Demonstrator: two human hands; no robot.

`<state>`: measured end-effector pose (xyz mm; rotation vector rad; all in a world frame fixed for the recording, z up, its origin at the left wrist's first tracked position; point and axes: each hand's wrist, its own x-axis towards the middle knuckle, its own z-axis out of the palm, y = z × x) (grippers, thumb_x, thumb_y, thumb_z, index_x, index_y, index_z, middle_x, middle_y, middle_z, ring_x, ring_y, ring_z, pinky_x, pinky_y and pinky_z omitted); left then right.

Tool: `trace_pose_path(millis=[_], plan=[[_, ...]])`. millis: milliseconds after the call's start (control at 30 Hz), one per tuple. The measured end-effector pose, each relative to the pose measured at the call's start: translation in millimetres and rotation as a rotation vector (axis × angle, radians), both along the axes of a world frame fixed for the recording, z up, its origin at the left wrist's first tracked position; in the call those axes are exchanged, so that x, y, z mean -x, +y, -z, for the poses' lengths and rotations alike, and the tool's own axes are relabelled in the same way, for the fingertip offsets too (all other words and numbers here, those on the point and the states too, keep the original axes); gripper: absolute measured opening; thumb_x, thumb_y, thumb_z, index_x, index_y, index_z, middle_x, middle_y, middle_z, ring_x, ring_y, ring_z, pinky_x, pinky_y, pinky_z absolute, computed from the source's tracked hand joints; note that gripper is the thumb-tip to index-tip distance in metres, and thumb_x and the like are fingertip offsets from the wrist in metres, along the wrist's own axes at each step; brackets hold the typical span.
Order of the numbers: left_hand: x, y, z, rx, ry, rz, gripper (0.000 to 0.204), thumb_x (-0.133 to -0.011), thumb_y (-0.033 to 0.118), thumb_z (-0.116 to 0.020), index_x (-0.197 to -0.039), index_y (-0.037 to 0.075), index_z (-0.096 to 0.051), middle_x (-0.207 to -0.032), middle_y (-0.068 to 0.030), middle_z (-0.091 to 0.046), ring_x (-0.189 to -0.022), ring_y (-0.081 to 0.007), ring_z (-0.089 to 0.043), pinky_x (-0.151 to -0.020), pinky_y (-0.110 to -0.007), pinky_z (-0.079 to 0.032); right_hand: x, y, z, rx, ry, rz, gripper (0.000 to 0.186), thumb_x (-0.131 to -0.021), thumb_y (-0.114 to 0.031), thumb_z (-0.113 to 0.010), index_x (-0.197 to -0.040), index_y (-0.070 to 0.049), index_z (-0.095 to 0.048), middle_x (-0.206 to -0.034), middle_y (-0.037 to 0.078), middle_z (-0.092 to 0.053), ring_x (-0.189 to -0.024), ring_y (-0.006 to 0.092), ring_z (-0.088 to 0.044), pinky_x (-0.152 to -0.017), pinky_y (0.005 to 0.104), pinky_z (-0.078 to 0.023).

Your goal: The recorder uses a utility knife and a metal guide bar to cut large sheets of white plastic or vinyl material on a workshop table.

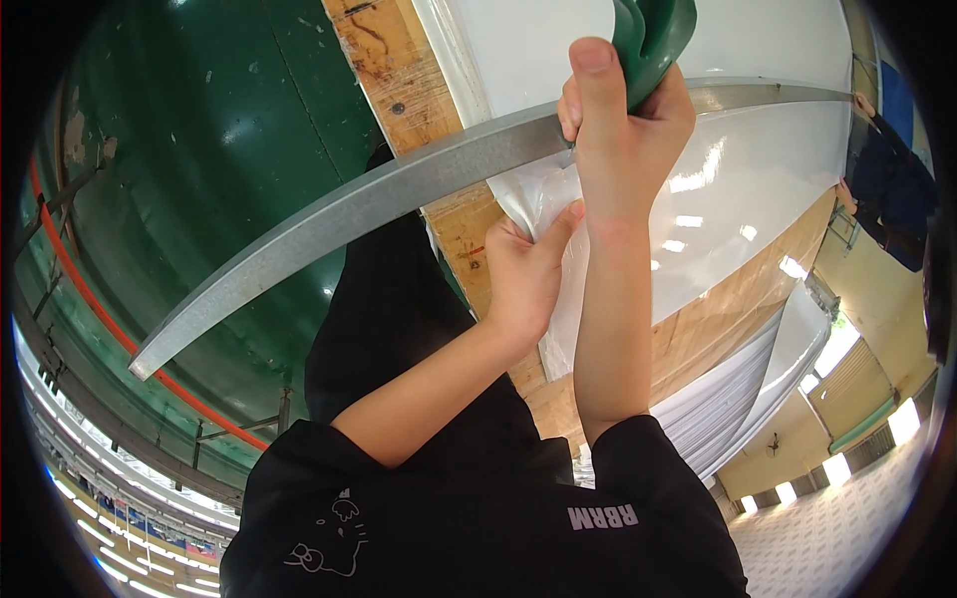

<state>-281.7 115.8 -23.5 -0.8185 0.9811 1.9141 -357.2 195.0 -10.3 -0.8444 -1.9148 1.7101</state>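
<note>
My right hand (638,140) is closed around the looped green handle of a pair of scissors (653,45). Its thumb points up, and the blades are mostly hidden behind the fingers. Below it, my left hand (528,269) pinches a gathered fold of the white plastic film (538,194). A long grey metal bar (329,214) lies across the film, just above my left hand and passing behind my right hand. Its near-left end sticks out past the wooden table edge.
The wooden table (409,80) carries glossy white sheeting (688,179). Stacked white sheets (738,399) lie at the right. Another person (887,199) in dark clothes stands at the far right, one hand by the bar's far end. A green floor (239,110) spreads at the left, beside an orange strip (90,304).
</note>
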Motion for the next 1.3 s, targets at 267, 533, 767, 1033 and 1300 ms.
trace_pose_path(millis=[267, 533, 767, 1033, 1300], plan=[[-1.4, 0.2, 2.2, 0.003, 0.014, -0.025, 0.013, -0.085, 0.009, -0.063, -0.088, -0.003, -0.063, -0.08, -0.0017, -0.064, -0.066, -0.0041, -0.053, -0.058, -0.022, -0.043, -2.0, 6.7, 7.6, -0.143, -0.013, -0.06, 0.04, -0.08, -0.031, -0.071, -0.067, -0.008, -0.041, -0.051, 0.0, -0.043, -0.042, 0.0072, -0.04, -0.04, 0.0224, -0.032], [-2.5, 0.1, 4.7, -0.016, 0.009, -0.048, 0.01, -0.084, 0.006, -0.062, -0.087, -0.004, -0.064, -0.079, -0.001, -0.064, -0.065, -0.0039, -0.052, -0.057, -0.021, -0.041, -0.2, 4.6, 8.8, -0.142, -0.027, -0.057, 0.038, -0.082, -0.031, -0.068, -0.069, -0.008, -0.041, -0.049, 0.0, -0.043, -0.041, 0.0074, -0.039, -0.039, 0.0221, -0.031], [-0.9, -2.1, 3.0, -0.047, 0.014, -0.069, 0.011, -0.084, 0.008, -0.063, -0.087, -0.003, -0.064, -0.079, -0.0002, -0.064, -0.066, -0.0035, -0.052, -0.058, -0.021, -0.041, -2.9, 3.4, 11.0, -0.096, -0.011, -0.028, 0.035, -0.085, -0.028, -0.064, -0.069, -0.007, -0.041, -0.049, 0.001, -0.043, -0.041, 0.0082, -0.039, -0.039, 0.0231, -0.031], [6.2, -5.4, -1.2, -0.062, -0.021, 0.023, 0.019, -0.085, 0.017, -0.066, -0.09, -0.002, -0.065, -0.081, -0.0022, -0.065, -0.067, -0.005, -0.055, -0.059, -0.022, -0.044, -11.1, 17.8, -11.3, -0.181, 0.137, 0.036, 0.035, -0.094, -0.034, -0.045, -0.072, -0.008, -0.043, -0.058, 0.005, -0.044, -0.049, 0.016, -0.043, -0.045, 0.0292, -0.038], [3.2, 4.9, 0.5, -0.026, -0.083, -0.028, 0.021, -0.086, 0.019, -0.065, -0.091, -0.001, -0.064, -0.083, -0.0027, -0.065, -0.071, -0.0055, -0.055, -0.062, -0.023, -0.044, -31.1, 34.5, -21.5, 0.054, 0.227, 0.174, 0.065, -0.078, -0.073, -0.033, -0.077, -0.008, -0.039, -0.052, 0.003, -0.04, -0.043, 0.0142, -0.04, -0.04, 0.0265, -0.036]])
